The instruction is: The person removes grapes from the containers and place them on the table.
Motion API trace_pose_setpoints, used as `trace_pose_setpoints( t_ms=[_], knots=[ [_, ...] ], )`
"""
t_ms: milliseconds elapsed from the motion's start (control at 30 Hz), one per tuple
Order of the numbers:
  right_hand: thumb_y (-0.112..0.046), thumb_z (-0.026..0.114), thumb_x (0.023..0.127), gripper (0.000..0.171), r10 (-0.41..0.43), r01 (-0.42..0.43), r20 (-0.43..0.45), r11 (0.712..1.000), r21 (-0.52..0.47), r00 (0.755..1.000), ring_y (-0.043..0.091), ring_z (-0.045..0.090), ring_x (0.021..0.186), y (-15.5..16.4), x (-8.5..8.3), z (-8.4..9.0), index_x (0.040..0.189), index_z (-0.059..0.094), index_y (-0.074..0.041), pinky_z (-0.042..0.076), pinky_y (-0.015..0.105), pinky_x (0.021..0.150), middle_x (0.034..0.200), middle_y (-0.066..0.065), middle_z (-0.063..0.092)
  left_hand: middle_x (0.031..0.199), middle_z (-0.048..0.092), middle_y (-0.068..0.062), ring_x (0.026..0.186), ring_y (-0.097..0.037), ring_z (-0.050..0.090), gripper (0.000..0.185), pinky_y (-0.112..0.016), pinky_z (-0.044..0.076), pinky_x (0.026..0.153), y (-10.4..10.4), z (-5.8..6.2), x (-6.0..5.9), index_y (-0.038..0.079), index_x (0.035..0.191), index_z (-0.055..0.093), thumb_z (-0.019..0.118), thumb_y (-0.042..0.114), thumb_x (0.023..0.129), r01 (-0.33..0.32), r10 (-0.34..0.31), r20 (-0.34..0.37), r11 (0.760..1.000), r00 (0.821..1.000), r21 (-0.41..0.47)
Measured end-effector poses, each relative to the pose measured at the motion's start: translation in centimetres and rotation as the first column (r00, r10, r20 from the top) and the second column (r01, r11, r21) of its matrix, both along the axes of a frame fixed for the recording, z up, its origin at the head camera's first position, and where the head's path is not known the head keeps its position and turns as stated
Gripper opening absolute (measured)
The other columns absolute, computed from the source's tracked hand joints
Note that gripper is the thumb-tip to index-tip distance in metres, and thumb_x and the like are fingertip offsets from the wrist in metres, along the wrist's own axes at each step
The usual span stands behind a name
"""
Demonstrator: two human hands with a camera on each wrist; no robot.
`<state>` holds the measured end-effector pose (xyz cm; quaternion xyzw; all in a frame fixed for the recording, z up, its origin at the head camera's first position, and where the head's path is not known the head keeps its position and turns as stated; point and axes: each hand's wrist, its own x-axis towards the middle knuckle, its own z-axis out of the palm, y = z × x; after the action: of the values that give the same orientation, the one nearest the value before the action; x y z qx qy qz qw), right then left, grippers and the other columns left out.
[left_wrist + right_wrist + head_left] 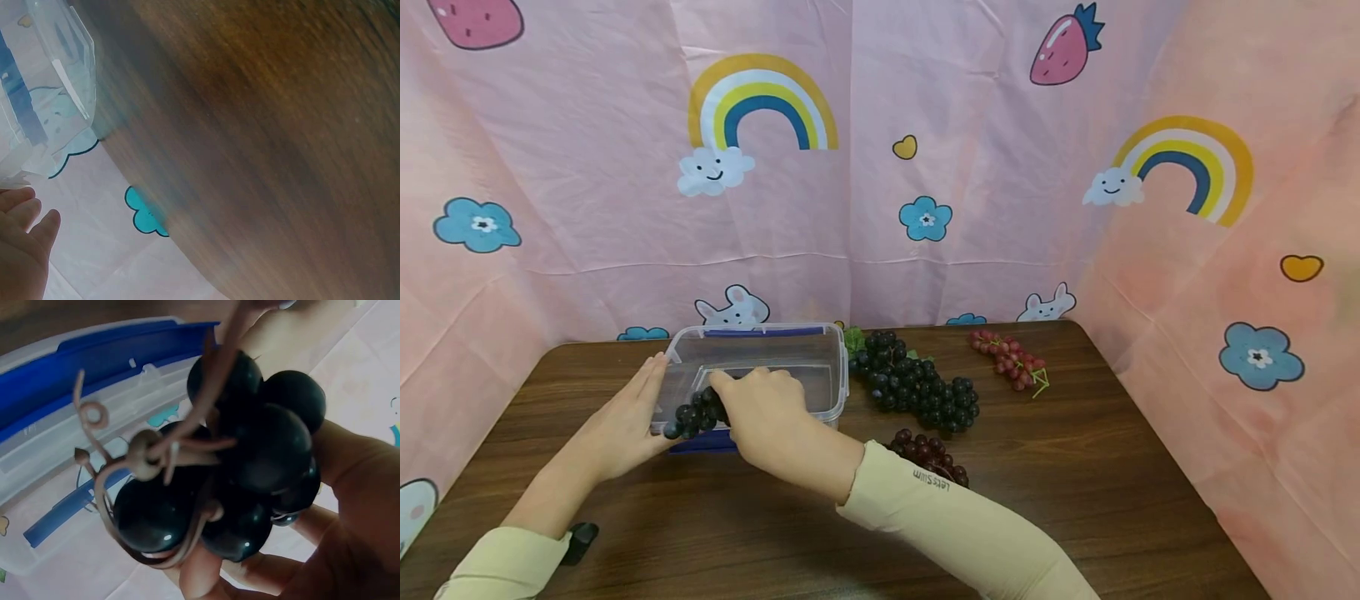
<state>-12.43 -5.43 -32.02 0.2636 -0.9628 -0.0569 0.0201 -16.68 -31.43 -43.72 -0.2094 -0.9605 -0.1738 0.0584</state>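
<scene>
My right hand (pixel 767 417) grips a small bunch of black grapes (pixel 696 414) over the near left part of a clear plastic container (pixel 845 360) with blue clips. In the right wrist view, fingers curl around the dark round grapes (pixel 269 447), and a brown curly stem faces the camera. My left hand (pixel 625 417) is at the container's left side, its fingers straight along the wall and its thumb near the front corner. The left wrist view shows the left fingertips (pixel 47 225) close to the container's corner; whether they touch is unclear.
Right of the container lies a large bunch of black grapes (pixel 917 383) with green leaves. A dark red bunch (pixel 928 454) is partly hidden by the right sleeve (pixel 955 517). Smaller red grapes (pixel 1011 360) lie at the back right. Patterned cloth (pixel 880 208) stands behind the wooden table (pixel 1075 483).
</scene>
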Motion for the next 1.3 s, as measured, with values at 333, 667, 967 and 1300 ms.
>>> trace_pose_setpoints(
  t_ms=[333, 667, 967, 1300],
  knots=[
    [-0.048, 0.079, 0.094, 0.049, 0.044, -0.044, 0.007, 0.999, -0.005, 0.999, 0.017, 0.066, 0.075, 1.8, 2.1, -0.6, 0.136, 0.057, -0.034, 0.056, 0.026, 0.054, 0.1, 0.0, 0.071, 0.168, 0.01, -0.041, 0.157, -0.056, 0.014, 0.116, -0.069, 0.022, 0.124, 0.4, 0.3, 0.0, -0.011, 0.165, 0.001, 0.075, 0.045, 0.095, -0.025, 0.026, 0.059, 1.0, 0.998, -0.019],
    [-0.05, 0.078, 0.094, 0.055, 0.156, -0.157, 0.018, 0.986, 0.052, 0.988, 0.019, 0.072, 0.09, 3.5, 3.8, -1.8, 0.143, 0.054, -0.035, 0.058, 0.025, 0.058, 0.111, 0.0, 0.072, 0.172, -0.002, -0.035, 0.159, -0.054, 0.007, 0.123, -0.077, 0.024, 0.117, 0.8, 0.7, 0.4, -0.004, 0.166, -0.007, 0.069, 0.061, 0.096, -0.079, 0.081, 0.115, 0.997, 0.99, -0.017],
    [-0.047, 0.081, 0.092, 0.058, 0.237, -0.242, 0.107, 0.97, 0.029, 0.966, 0.017, 0.063, 0.076, 6.1, 5.1, -2.7, 0.142, 0.054, -0.035, 0.053, 0.025, 0.052, 0.108, 0.002, 0.071, 0.171, 0.0, -0.036, 0.159, -0.054, 0.008, 0.124, -0.075, 0.024, 0.118, 0.9, 0.7, 0.4, -0.006, 0.166, -0.004, 0.069, 0.063, 0.095, -0.081, 0.083, 0.103, 0.996, 0.991, -0.024],
    [-0.04, 0.083, 0.093, 0.061, 0.315, -0.31, 0.188, 0.949, -0.056, 0.93, 0.012, 0.051, 0.072, 9.3, 6.5, -3.7, 0.146, 0.053, -0.037, 0.041, 0.02, 0.05, 0.112, 0.002, 0.069, 0.172, -0.003, -0.035, 0.159, -0.054, 0.006, 0.125, -0.076, 0.022, 0.119, 0.9, 0.7, 0.5, -0.004, 0.166, -0.008, 0.068, 0.065, 0.095, -0.089, 0.092, 0.122, 0.996, 0.988, -0.032]
  ],
)
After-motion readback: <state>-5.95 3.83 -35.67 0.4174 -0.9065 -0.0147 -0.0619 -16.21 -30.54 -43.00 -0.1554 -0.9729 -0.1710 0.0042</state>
